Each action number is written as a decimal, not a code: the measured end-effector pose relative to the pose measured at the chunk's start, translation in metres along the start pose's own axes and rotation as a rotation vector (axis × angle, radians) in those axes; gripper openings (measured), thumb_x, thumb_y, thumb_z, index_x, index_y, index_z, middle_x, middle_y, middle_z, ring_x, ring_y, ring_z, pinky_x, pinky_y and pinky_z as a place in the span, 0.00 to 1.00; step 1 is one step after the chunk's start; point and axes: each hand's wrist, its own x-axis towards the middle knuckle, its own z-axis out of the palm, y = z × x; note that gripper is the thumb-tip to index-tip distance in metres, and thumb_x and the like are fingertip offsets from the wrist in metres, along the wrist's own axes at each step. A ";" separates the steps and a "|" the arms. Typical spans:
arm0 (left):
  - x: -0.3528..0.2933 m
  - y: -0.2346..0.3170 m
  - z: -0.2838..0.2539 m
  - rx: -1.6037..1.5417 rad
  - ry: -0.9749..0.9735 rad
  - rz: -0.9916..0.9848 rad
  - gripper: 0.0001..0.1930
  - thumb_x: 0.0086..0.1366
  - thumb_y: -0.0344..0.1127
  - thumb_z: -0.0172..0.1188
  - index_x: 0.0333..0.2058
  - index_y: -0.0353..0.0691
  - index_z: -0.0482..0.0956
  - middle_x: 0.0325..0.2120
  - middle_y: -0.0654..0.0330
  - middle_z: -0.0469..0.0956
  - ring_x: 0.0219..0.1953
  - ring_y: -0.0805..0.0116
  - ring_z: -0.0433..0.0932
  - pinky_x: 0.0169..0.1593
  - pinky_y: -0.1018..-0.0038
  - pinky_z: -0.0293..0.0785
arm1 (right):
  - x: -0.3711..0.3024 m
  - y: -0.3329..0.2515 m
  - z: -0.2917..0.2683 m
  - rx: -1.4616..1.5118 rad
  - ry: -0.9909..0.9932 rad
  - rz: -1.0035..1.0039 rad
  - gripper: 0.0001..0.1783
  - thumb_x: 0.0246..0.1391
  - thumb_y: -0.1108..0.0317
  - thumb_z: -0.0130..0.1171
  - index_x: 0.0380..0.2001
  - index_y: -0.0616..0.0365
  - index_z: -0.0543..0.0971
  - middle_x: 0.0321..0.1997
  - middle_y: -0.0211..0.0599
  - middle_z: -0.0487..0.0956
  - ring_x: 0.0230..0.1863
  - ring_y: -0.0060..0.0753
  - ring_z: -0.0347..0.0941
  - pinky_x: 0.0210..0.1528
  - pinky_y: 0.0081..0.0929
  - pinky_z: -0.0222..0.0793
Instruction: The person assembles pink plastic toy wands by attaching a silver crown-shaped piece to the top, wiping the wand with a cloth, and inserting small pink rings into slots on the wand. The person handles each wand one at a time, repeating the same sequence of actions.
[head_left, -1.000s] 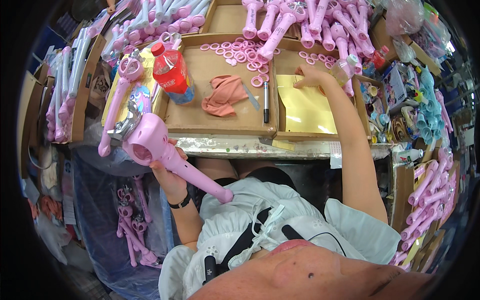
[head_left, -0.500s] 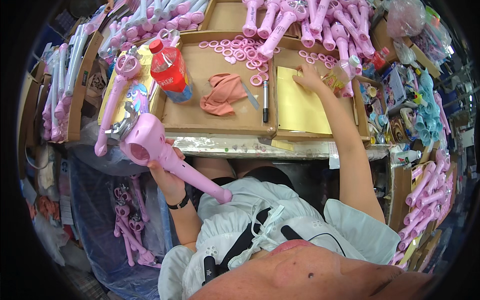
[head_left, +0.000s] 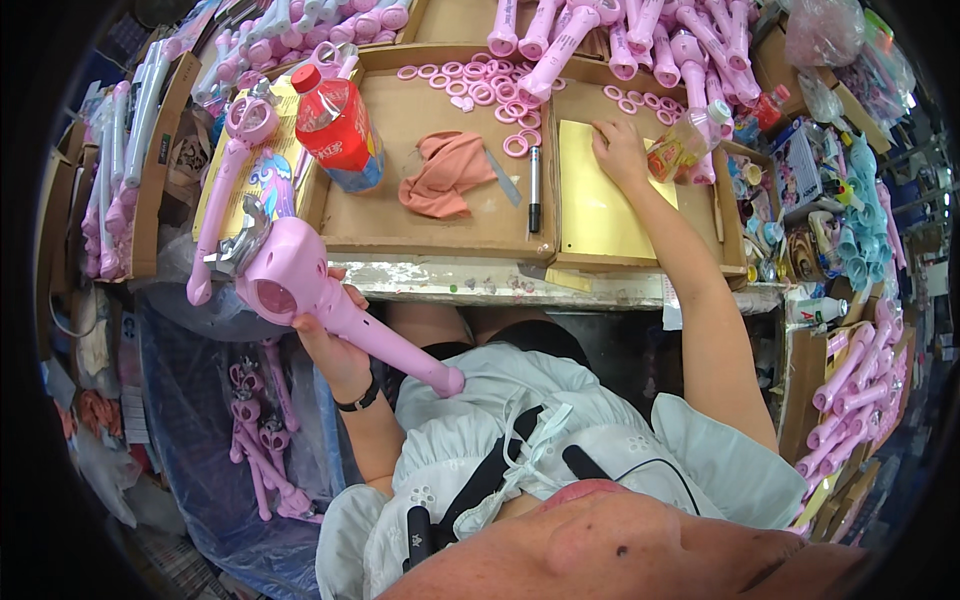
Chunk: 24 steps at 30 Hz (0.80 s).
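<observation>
My left hand [head_left: 340,350] is wrapped round the handle of a large pink toy wand [head_left: 385,345]. The wand lies at a slant, its thick head with a silver crown-shaped ring [head_left: 240,240] toward the upper left, its handle end against my clothing. Over the right part of the cardboard tray, my right hand [head_left: 622,152] is on the upper part of a yellow sheet [head_left: 600,215]. Its fingers are bent and drawn together at the sheet; whatever lies between the fingertips is too small to make out.
A red-capped bottle [head_left: 338,130], a salmon cloth [head_left: 445,175], a marker [head_left: 534,190] and pink rings [head_left: 480,92] lie in the cardboard tray [head_left: 400,238]. A clear bottle [head_left: 690,140] leans beside my right hand. Pink wands fill a lined bin [head_left: 180,420] at left.
The fingers of my right hand have shifted slightly on the yellow sheet. The whole view has moved a little; my left hand keeps its hold on the wand.
</observation>
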 end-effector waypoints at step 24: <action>-0.004 0.007 -0.011 -0.059 -0.077 -0.056 0.45 0.53 0.68 0.55 0.55 0.33 0.61 0.42 0.54 0.72 0.34 0.70 0.73 0.37 0.74 0.70 | 0.000 0.002 -0.005 0.283 0.297 0.170 0.12 0.56 0.65 0.49 0.32 0.64 0.65 0.50 0.53 0.66 0.46 0.47 0.67 0.47 0.36 0.65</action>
